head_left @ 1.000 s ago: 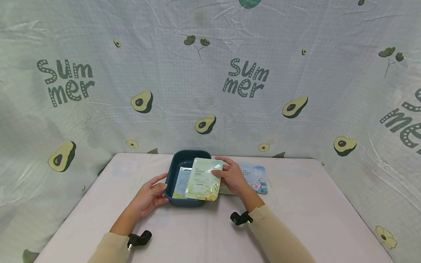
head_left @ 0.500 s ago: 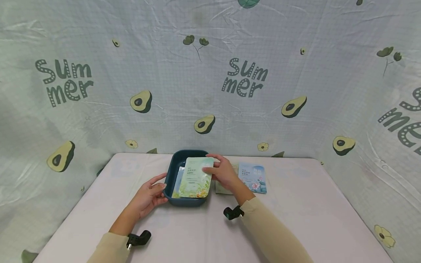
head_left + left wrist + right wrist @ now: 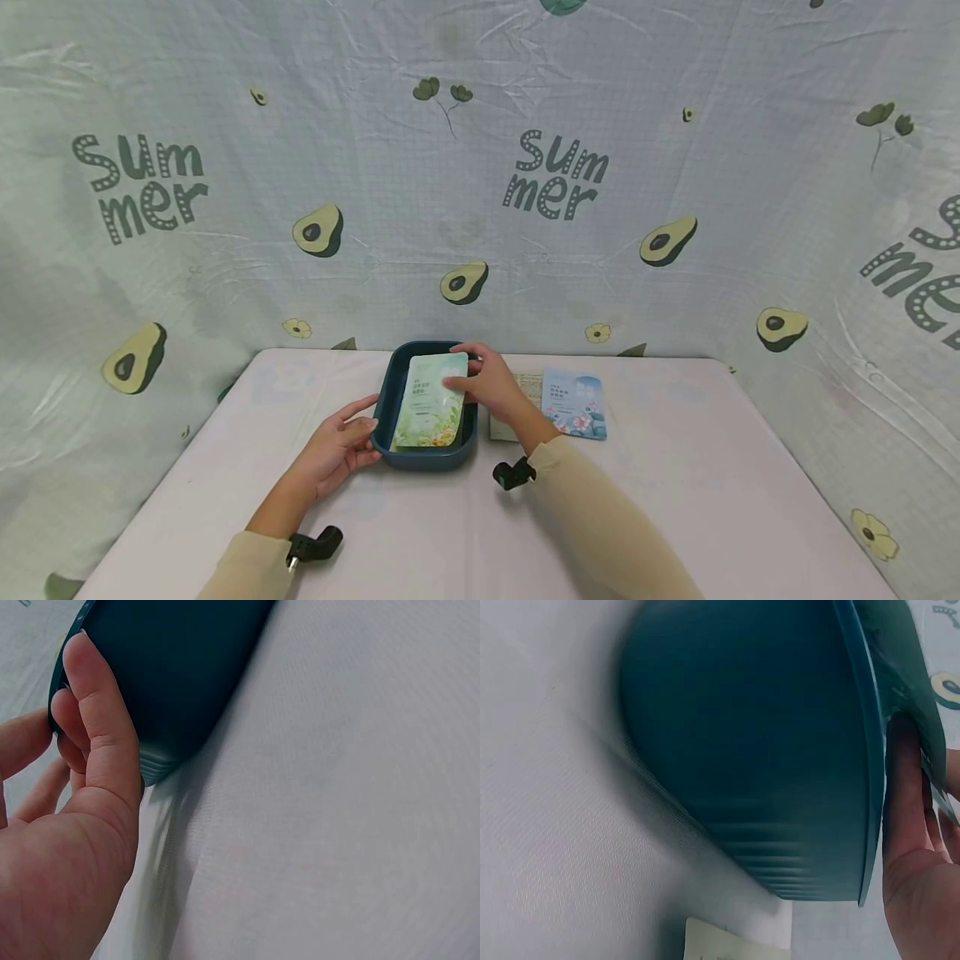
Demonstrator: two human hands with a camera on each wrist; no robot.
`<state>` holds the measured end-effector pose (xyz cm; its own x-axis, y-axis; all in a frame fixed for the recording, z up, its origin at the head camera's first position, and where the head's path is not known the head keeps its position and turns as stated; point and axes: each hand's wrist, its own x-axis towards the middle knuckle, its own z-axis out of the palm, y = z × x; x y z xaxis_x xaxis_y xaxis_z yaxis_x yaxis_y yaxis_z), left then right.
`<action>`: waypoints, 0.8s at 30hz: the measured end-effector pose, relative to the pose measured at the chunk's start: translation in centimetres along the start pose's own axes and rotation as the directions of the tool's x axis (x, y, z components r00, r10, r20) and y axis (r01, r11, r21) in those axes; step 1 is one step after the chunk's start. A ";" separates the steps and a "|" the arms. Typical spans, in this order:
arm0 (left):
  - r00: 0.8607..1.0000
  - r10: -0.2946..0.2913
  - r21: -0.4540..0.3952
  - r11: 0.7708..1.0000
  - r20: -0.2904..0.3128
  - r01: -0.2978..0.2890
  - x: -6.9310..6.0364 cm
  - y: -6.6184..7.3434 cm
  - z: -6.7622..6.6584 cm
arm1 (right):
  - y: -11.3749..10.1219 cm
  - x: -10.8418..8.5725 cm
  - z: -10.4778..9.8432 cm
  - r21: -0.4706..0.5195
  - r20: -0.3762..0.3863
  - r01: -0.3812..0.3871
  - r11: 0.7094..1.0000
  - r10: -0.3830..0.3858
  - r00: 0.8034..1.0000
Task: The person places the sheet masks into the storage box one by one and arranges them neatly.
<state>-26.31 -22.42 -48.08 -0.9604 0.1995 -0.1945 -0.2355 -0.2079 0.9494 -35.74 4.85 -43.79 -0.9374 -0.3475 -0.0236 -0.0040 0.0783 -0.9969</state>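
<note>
A person's right hand (image 3: 491, 385) pinches the edge of a pale green packet (image 3: 427, 408), thumb on top, at the two o'clock side of a dark blue bin (image 3: 423, 461). From where I stand, the packet lies over the bin's opening, inside the rim; only the right wrist view reveals fingers tucked beneath it and its held edge raised above the rim. At nine o'clock, the left hand (image 3: 339, 454) touches the bin without a clenched grip; the left wrist view shows its fingers, fairly straight, along the outer wall. Just off the bin at three o'clock lies a cream packet (image 3: 502, 430), partly hidden by the right arm, with a blue floral packet (image 3: 576, 408) beyond. At twelve o'clock, past the pale table (image 3: 637, 500), hangs an avocado-print cloth (image 3: 375, 167).
</note>
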 end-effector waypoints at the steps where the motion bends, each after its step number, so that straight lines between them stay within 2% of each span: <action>1: 1.000 0.001 -0.002 1.000 0.000 -0.001 0.0 0.0 0.0 | 0.0 0.0 0.1 -0.008 -0.002 0.004 1.000 -0.004 1.000; 10: 1.000 0.006 -0.013 1.000 0.002 -0.006 0.1 -0.2 -0.2 | -0.1 0.1 1.0 -0.135 0.011 0.026 0.991 -0.025 1.000; 24: 1.000 0.010 -0.004 1.000 0.007 -0.010 0.1 -0.2 -0.2 | -0.7 -0.5 0.1 -0.327 0.024 0.052 0.944 -0.047 0.999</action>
<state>-26.39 -22.53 -48.34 -0.9616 0.2044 -0.1829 -0.2263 -0.2140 0.9503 -35.22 4.86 -43.06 -0.9277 -0.3727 0.0214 -0.1664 0.3616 -0.9173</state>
